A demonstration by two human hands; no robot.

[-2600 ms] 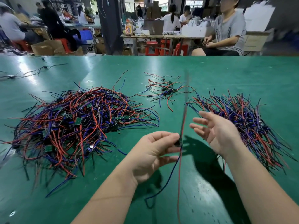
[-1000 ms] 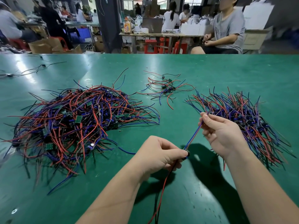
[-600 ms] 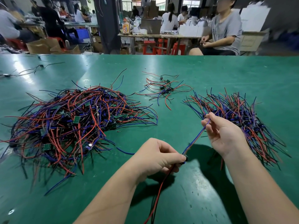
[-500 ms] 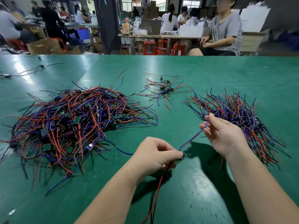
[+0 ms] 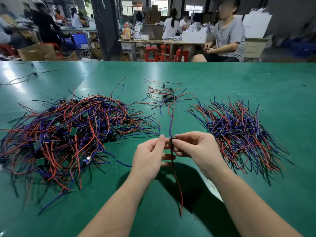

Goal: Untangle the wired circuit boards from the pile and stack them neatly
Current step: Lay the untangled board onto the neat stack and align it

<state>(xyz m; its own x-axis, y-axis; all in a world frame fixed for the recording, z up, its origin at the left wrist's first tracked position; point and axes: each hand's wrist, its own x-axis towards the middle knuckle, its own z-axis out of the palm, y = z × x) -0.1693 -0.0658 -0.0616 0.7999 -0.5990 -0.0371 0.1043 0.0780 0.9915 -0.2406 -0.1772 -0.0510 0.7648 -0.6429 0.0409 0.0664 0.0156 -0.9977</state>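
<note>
Small dark wired circuit board, red and blue leads: pinched by left hand and right hand, fingers curled, over green table near edge.

A glossy green table spreads wide, with pale glare at its far left. Beyond it a dark pillar stands before bright windows. A wooden bench with red stools beneath holds an orange bottle and white boxes. Cardboard boxes sit at the left. A person in a grey shirt sits nearby.
</note>
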